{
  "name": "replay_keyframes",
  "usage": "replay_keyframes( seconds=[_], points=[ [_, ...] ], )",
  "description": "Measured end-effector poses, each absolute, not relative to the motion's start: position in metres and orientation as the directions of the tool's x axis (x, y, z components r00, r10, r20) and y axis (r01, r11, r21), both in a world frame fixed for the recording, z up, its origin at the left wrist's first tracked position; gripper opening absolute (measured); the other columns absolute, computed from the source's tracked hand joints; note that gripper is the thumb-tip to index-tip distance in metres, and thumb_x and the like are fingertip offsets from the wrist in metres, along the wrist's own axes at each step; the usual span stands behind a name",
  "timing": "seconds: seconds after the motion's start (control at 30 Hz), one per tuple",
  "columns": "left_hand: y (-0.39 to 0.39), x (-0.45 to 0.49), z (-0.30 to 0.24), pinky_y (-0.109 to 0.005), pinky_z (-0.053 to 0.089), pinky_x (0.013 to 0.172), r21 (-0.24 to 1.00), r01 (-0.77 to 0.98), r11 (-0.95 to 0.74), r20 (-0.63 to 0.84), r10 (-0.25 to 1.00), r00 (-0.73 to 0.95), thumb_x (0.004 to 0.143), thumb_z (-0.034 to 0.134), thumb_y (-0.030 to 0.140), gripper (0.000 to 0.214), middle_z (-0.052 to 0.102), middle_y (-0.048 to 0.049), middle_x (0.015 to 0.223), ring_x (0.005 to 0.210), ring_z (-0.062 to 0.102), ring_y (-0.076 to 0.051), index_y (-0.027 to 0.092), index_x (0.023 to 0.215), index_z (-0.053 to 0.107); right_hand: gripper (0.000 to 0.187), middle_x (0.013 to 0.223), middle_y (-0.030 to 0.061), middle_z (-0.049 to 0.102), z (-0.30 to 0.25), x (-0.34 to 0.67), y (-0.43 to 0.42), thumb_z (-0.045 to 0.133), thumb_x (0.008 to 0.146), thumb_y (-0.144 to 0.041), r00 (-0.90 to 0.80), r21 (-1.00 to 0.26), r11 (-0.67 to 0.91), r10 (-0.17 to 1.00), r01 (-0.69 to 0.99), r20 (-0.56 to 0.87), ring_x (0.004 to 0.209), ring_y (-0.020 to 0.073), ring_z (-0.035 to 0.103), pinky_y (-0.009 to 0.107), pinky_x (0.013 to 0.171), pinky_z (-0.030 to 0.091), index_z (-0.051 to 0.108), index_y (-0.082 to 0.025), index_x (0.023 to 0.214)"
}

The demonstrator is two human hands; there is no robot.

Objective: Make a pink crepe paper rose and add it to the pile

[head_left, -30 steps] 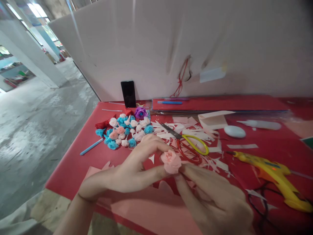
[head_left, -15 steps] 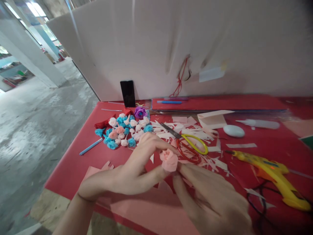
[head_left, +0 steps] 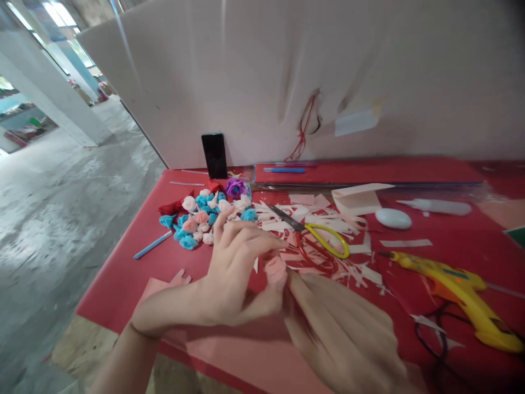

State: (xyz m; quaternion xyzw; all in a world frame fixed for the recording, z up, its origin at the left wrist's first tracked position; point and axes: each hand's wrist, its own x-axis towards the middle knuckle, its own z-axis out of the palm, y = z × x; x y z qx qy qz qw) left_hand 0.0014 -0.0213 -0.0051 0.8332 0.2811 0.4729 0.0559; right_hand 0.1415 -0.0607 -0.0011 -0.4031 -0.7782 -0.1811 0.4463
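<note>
L hand (head_left: 238,268) & R hand (head_left: 344,328) meet low centre, over bench (head_left: 118,273) w/ red top. Pink paper rose (head_left: 274,269) up betw. them, held clear of the surface, bloom facing up.

L: thumb pressed to rose's lower side, index curled over its top, so bloom sits pinched betw. the two; other fingers fanned out, pinky raised in front of flower pile. R: thumb & index pinching rose at its base; exact contact pt. hidden behind fingers, can't tell more.

Below hands: lge pink sheet (head_left: 241,355), flat nr front edge. Beyond L hand: pile of small flowers (head_left: 200,218), blue/white/pink, purple flower (head_left: 235,187) at back of it. Blue pen (head_left: 152,245) just L of pile. Phone (head_left: 214,157) propped upright agst white panel (head_left: 246,82).

Beyond R hand: scissors (head_left: 303,227), 1 yellow + 1 red handle, blades apart fr. hands, lying on paper scraps (head_left: 266,220). To R: yellow glue gun (head_left: 455,290) on its side, dk cord nr grip. Behind it, white oval obj. (head_left: 392,218) & translucent squeeze bottle (head_left: 445,206), lying flat.
</note>
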Motion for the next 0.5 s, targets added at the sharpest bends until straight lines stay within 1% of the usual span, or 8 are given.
replay_keyframes(
  seconds=[0.13,0.27,0.33,0.4,0.47,0.5],
  points=[
    [-0.0212,0.0002,-0.0025,-0.051,0.022,0.107,0.26,0.48,-0.838,0.771,0.48,0.419,0.075,0.055,0.015,0.025,0.064,-0.0013,0.082,0.083,0.051,-0.02,0.023,0.098,0.048,0.028,0.052,0.0054,0.066,-0.0021,0.1421,-0.061,0.046,0.091,-0.007,-0.302,-0.043,0.614,0.447,0.788,0.842,0.044,0.0131,0.06,0.026,0.048,0.046,0.063,-0.012,0.069],
    [-0.0208,-0.0019,-0.0034,-0.054,0.019,0.106,0.213,0.516,-0.83,0.778,0.463,0.424,0.074,0.053,0.012,0.023,0.065,0.001,0.08,0.081,0.051,-0.021,0.027,0.091,0.051,0.025,0.05,0.0034,0.063,-0.0041,0.1445,-0.0645,0.049,0.088,-0.004,-0.326,-0.008,0.577,0.474,0.817,0.818,0.043,0.015,0.058,0.029,0.048,0.044,0.066,-0.01,0.071],
    [-0.0205,-0.0016,-0.0063,-0.054,0.019,0.106,0.184,0.527,-0.83,0.777,0.451,0.439,0.073,0.052,0.012,0.022,0.065,0.0013,0.081,0.081,0.052,-0.021,0.027,0.09,0.052,0.025,0.048,0.0031,0.061,-0.0048,0.1442,-0.0658,0.052,0.086,-0.002,-0.331,0.003,0.561,0.485,0.828,0.809,0.042,0.0155,0.056,0.03,0.046,0.043,0.066,-0.01,0.067],
    [-0.0198,-0.0007,-0.0083,-0.053,0.019,0.106,0.153,0.533,-0.832,0.779,0.433,0.453,0.074,0.051,0.011,0.021,0.066,0.0012,0.081,0.081,0.052,-0.021,0.026,0.089,0.053,0.029,0.047,0.0037,0.06,-0.0053,0.1432,-0.0659,0.051,0.085,-0.001,-0.347,0.008,0.562,0.499,0.827,0.794,0.042,0.0156,0.055,0.031,0.044,0.039,0.063,-0.011,0.06],
    [-0.0188,-0.0008,-0.0076,-0.052,0.02,0.107,0.16,0.519,-0.839,0.778,0.431,0.457,0.075,0.051,0.012,0.02,0.066,0.0008,0.081,0.082,0.053,-0.02,0.025,0.09,0.053,0.035,0.045,0.0027,0.057,-0.0055,0.1428,-0.0648,0.05,0.086,-0.002,-0.342,-0.017,0.564,0.524,0.826,0.78,0.04,0.0151,0.053,0.031,0.041,0.037,0.06,-0.014,0.055],
    [-0.0182,-0.0016,-0.0061,-0.052,0.022,0.106,0.194,0.499,-0.845,0.772,0.446,0.454,0.076,0.051,0.013,0.019,0.066,0.0001,0.082,0.083,0.054,-0.02,0.025,0.091,0.052,0.035,0.044,0.0017,0.056,-0.0052,0.1433,-0.0639,0.049,0.087,-0.003,-0.328,-0.047,0.572,0.534,0.819,0.779,0.039,0.0148,0.052,0.031,0.041,0.036,0.059,-0.015,0.055]
  ],
)
